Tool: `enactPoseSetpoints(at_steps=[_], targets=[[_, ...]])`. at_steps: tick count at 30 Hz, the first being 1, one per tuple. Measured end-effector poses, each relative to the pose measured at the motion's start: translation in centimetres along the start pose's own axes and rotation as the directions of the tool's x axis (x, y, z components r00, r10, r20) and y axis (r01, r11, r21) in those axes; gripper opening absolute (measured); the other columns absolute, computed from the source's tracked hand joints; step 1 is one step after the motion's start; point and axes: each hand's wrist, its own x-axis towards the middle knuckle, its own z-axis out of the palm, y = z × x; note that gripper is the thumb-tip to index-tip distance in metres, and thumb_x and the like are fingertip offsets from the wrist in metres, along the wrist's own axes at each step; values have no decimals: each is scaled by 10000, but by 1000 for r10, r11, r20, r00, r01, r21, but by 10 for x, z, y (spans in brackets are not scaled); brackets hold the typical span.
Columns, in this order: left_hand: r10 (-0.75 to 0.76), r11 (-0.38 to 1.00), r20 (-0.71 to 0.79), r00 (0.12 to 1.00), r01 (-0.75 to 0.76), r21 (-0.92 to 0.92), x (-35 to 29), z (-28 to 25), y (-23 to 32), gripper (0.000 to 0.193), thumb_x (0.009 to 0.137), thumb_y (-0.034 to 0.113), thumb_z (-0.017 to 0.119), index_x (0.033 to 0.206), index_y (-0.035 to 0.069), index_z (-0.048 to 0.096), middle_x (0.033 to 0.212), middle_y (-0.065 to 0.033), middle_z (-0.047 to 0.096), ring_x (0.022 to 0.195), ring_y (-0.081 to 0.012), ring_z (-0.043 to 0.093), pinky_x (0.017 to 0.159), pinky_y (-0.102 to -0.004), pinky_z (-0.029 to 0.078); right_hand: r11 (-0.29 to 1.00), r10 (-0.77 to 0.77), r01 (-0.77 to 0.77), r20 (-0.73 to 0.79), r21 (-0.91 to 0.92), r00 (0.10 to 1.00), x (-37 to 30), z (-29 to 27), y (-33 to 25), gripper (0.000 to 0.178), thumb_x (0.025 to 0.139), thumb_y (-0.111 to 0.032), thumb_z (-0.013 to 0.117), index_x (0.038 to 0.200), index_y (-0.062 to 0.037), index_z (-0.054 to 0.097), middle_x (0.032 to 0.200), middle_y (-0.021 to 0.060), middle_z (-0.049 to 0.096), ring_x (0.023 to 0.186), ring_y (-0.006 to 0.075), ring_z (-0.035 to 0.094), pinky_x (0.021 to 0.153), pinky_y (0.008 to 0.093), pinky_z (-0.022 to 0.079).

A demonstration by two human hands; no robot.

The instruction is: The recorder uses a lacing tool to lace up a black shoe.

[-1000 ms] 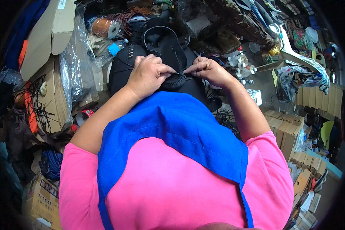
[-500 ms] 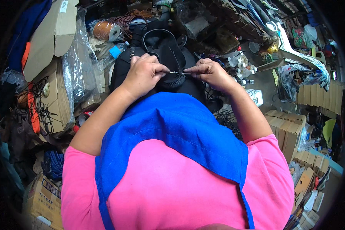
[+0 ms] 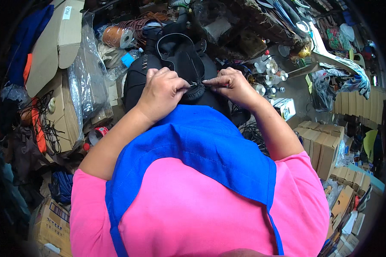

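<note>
pink shirt point(image 3: 201, 205) bright | black piece point(image 3: 186, 65) murky | glare on clear plastic point(image 3: 88, 77) | fisheye-bent edges, blackened corners

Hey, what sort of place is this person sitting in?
Probably a small, cluttered workshop, though I can't be sure of the trade. The signs are an orange spool, a cluster of small bottles and the person's blue apron.

Bare left forearm point(image 3: 119, 136) and right forearm point(image 3: 277, 125) reach forward, slanting inward, hands nearly meeting. Left hand point(image 3: 160, 92), back upward, pinches at fingertips point(image 3: 183, 84); right hand point(image 3: 236, 88) points forefinger point(image 3: 215, 80) inward, thumb tucked close.
</note>
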Motion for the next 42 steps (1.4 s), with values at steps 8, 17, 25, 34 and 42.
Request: enactPoseSetpoints(at_steps=[8, 17, 25, 34, 42], targets=[[30, 997, -3, 1000, -30, -69, 14, 5, -13, 132, 688, 75, 707, 809, 124, 685, 724, -13, 607, 764, -190, 566, 778, -343, 353, 931, 98, -143, 146, 336, 984, 12, 1, 18, 300, 767, -55, 687, 1050, -150, 723, 783, 34, 584, 796, 159, 546, 766, 297, 455], [-56, 997, 89, 994, 60, -50, 7, 9, -26, 124, 718, 95, 710, 811, 178, 713, 786, 25, 624, 855, -176, 571, 789, -352, 339, 901, 59, -131, 183, 414, 981, 11, -2, 20, 304, 782, -42, 682, 1071, -131, 713, 813, 41, 596, 823, 152, 558, 775, 280, 464], [-79, 992, 123, 989, 90, -87, 11, 14, -29, 117, 727, 104, 699, 811, 184, 714, 803, 20, 619, 880, -183, 560, 802, -346, 336, 876, 87, -177, 213, 448, 973, 12, 1, 23, 270, 798, -77, 683, 1063, -115, 716, 843, 25, 591, 842, 144, 540, 797, 278, 440], [-96, 994, 105, 990, 100, -36, 4, 16, -19, 92, 713, 147, 713, 803, 165, 711, 790, 5, 635, 881, -186, 564, 828, -349, 351, 961, 69, -52, -52, 270, 996, -2, 17, 12, 285, 741, -102, 714, 1008, -199, 739, 778, 28, 615, 802, 188, 564, 803, 319, 453], [-89, 996, 69, 994, 87, 26, -6, 17, -11, 112, 710, 156, 718, 821, 170, 712, 800, 7, 633, 895, -190, 557, 840, -368, 347, 998, -49, 54, -155, 28, 987, -10, 22, 7, 316, 721, -84, 711, 1022, -179, 732, 772, 22, 602, 801, 196, 555, 766, 320, 449]])
